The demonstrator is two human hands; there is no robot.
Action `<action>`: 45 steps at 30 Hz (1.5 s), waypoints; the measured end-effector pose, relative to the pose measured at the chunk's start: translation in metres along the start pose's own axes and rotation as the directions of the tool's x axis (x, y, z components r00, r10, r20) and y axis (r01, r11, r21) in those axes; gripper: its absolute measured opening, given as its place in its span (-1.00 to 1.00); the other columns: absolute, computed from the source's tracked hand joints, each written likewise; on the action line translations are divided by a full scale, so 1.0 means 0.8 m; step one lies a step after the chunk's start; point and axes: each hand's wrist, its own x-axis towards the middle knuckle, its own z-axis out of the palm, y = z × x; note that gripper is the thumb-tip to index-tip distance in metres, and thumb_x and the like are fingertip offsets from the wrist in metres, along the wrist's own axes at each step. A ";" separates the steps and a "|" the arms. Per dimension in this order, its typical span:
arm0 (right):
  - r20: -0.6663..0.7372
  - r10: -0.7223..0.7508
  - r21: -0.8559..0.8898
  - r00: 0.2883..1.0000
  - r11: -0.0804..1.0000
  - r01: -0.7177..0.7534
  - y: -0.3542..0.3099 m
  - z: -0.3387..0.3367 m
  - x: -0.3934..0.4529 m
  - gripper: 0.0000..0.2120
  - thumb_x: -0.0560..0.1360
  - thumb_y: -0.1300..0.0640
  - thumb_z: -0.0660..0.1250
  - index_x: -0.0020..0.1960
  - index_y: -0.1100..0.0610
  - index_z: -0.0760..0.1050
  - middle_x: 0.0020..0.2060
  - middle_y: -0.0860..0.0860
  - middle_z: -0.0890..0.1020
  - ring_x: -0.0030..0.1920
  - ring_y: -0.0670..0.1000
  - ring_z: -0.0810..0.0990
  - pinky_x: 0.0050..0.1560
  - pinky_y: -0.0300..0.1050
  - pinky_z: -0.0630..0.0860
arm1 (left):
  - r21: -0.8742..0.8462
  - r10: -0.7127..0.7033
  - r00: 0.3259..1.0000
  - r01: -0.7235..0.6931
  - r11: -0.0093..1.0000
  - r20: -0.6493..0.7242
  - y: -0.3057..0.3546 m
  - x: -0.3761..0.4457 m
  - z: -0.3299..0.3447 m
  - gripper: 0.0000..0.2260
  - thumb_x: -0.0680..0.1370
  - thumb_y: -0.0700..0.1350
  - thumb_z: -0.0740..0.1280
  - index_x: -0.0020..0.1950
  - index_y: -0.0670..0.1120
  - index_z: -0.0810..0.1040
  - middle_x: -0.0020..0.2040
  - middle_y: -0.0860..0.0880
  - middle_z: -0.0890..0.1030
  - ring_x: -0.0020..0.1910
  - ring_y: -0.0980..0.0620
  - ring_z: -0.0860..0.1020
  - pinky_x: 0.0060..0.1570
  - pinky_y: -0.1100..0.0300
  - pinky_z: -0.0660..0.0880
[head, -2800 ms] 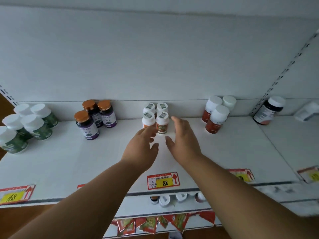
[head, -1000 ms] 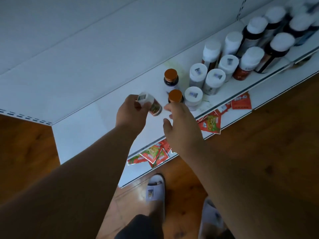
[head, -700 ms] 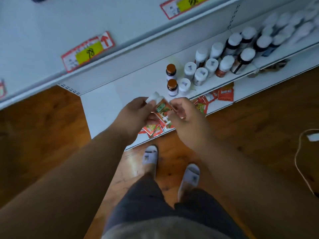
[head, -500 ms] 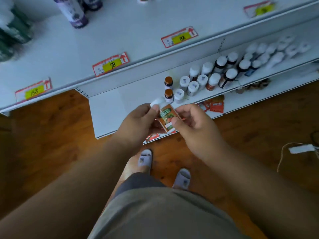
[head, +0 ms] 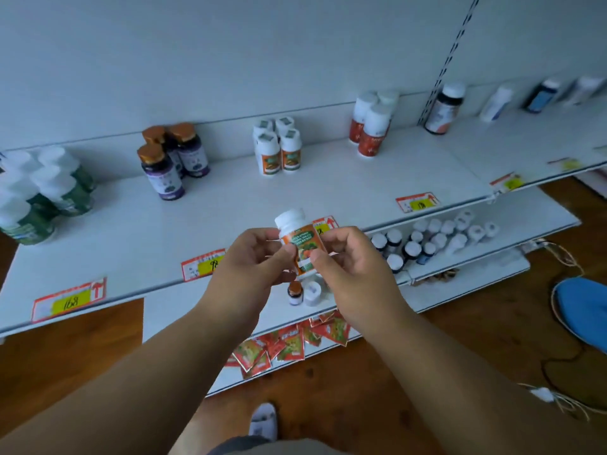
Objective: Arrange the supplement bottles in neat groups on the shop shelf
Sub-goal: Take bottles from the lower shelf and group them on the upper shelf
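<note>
Both hands, the left hand (head: 249,257) and right hand (head: 348,261), pinched a small white-capped plastic bottle with an orange label (head: 299,244) at frame center. Four matching orange-label bottles (head: 277,149) stood grouped above on the white shelf (head: 328,182); this one probably still needed adding there.

Head camera, close, looks forward-down at shelf (head: 295,205) (single view only).

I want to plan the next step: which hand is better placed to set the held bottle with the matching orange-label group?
Slightly the right hand: the orange-label group stands straight ahead, and the left hand grips the orange-label bottle no better.
</note>
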 end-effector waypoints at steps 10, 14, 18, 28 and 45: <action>0.076 -0.036 -0.329 0.996 0.942 0.059 -0.019 0.004 0.164 -0.75 0.48 0.01 0.46 0.07 -0.03 0.45 -0.03 -0.16 0.62 -0.03 -0.10 0.60 0.00 -0.15 0.54 | 0.405 0.210 0.967 -0.137 0.904 -0.143 0.031 0.136 0.006 -0.71 0.51 -0.18 0.46 0.18 0.07 0.54 0.00 0.16 0.66 -0.04 0.21 0.62 0.00 0.26 0.53; 0.210 -0.112 -0.409 0.971 0.892 0.191 -0.007 0.020 0.232 -0.77 0.46 0.03 0.47 0.02 0.00 0.46 -0.01 -0.06 0.66 -0.01 0.01 0.61 0.00 -0.11 0.51 | 0.430 0.199 0.932 -0.053 0.901 -0.302 0.018 0.182 0.004 -0.72 0.49 -0.18 0.47 0.14 0.05 0.53 -0.08 0.19 0.64 -0.13 0.29 0.60 -0.14 0.39 0.50; 0.238 -0.155 -0.399 0.959 0.884 0.242 0.010 0.035 0.269 -0.77 0.47 0.03 0.45 0.07 0.07 0.51 -0.02 -0.01 0.66 -0.02 0.04 0.63 0.00 -0.04 0.55 | 0.464 0.209 0.906 -0.016 0.886 -0.369 0.004 0.209 0.001 -0.68 0.47 -0.21 0.48 0.16 0.06 0.54 -0.09 0.22 0.63 -0.13 0.37 0.59 -0.21 0.53 0.44; 0.095 -0.157 -0.456 0.983 0.871 0.183 0.008 0.054 0.279 -0.77 0.48 -0.03 0.42 -0.02 0.06 0.44 -0.11 -0.03 0.56 -0.14 0.01 0.53 -0.24 -0.16 0.32 | 0.588 0.211 0.923 0.018 0.809 -0.320 0.016 0.222 -0.015 -0.57 0.49 -0.11 0.47 0.33 0.15 0.52 0.01 0.13 0.62 -0.06 0.13 0.61 0.05 0.14 0.56; -0.103 -0.227 -0.502 0.968 0.852 0.147 -0.016 0.071 0.025 -0.60 0.53 0.06 0.40 0.34 0.00 0.42 0.25 -0.05 0.47 0.12 -0.18 0.45 0.00 -0.51 0.30 | 0.738 0.381 0.869 -0.478 0.477 0.316 0.012 0.026 -0.066 -0.63 0.51 -0.14 0.45 0.30 0.00 0.53 0.07 0.09 0.60 0.00 0.16 0.54 0.03 0.31 0.47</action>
